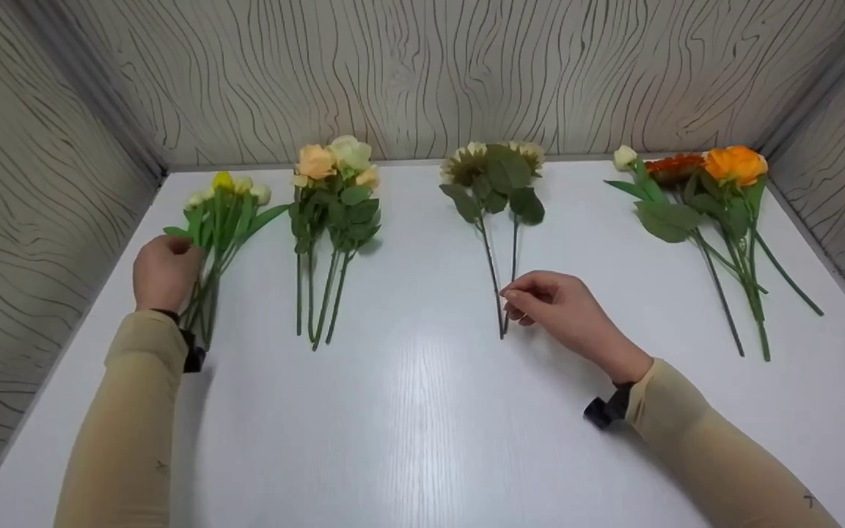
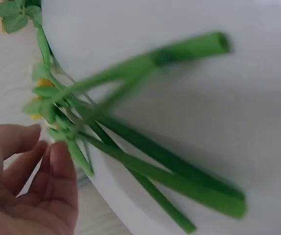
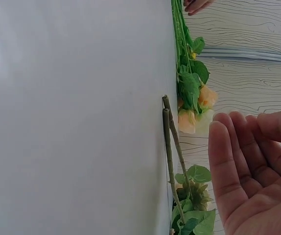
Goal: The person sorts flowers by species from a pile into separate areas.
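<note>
At the far left lies a bunch of tulips (image 1: 223, 220) with one yellow and several pale heads. My left hand (image 1: 166, 275) is beside its leaves, fingers bent and loose. In the left wrist view a gap shows between thumb and fingers, and the fingertips are right at a green leaf (image 2: 79, 154); the tulip stems (image 2: 179, 176) spread past them. Right of centre lie two pale flowers (image 1: 492, 169) with dark leaves. My right hand (image 1: 565, 308) is over the lower ends of their stems (image 1: 492, 268). The right wrist view shows its fingers relaxed, nothing between them, apart from the stem ends (image 3: 166, 110).
Peach and cream roses (image 1: 334, 165) lie between the tulips and the pale flowers. On the right is a mixed bunch with an orange flower (image 1: 734, 165), a rust-coloured flower (image 1: 675, 169) and a white tulip (image 1: 624, 158). Wood-patterned panels (image 1: 408, 81) wall the white table (image 1: 408, 411).
</note>
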### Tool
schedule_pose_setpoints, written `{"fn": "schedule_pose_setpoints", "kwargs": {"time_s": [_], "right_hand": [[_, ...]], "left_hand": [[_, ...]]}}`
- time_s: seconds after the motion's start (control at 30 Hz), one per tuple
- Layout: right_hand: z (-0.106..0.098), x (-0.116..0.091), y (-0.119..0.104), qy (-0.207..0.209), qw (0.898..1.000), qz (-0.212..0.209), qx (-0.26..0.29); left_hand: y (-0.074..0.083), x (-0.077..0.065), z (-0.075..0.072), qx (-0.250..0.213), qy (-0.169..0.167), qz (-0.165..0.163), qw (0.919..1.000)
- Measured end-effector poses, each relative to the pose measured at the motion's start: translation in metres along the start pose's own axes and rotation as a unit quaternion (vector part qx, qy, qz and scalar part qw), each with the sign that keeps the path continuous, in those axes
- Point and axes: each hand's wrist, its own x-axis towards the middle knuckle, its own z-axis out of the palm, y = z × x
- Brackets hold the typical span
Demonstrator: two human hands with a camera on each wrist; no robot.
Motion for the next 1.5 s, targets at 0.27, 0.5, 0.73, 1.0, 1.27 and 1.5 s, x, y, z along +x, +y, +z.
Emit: {"fn": "schedule_pose_setpoints", "kwargs": {"time_s": [0.27, 0.5, 0.73, 1.0, 1.27, 1.5], "right_hand": [[-0.05, 0.013, 0.016, 0.044, 0.992, 0.035, -0.116], [-0.13, 0.01, 0.043, 0.125, 0.966, 0.086, -0.209], [-0.202, -0.016, 0.073, 0.181, 0.94, 0.147, -0.251], [-0.236, -0.04, 0.095, 0.191, 0.93, 0.166, -0.267], [-0.227, -0.035, 0.095, 0.146, 0.927, 0.151, -0.31], [-0.222, -0.031, 0.088, 0.124, 0.922, 0.157, -0.332]], "left_hand": [[0.073, -0.016, 0.051, 0.012, 0.004, 0.162, 0.9867], [0.14, -0.067, 0.113, 0.058, -0.068, 0.345, 0.9344], [0.183, -0.119, 0.164, 0.088, -0.126, 0.5, 0.8526], [0.222, -0.174, 0.2, 0.139, -0.182, 0.608, 0.7602], [0.25, -0.209, 0.219, 0.194, -0.226, 0.645, 0.7043], [0.249, -0.213, 0.229, 0.158, -0.239, 0.654, 0.6999]]}}
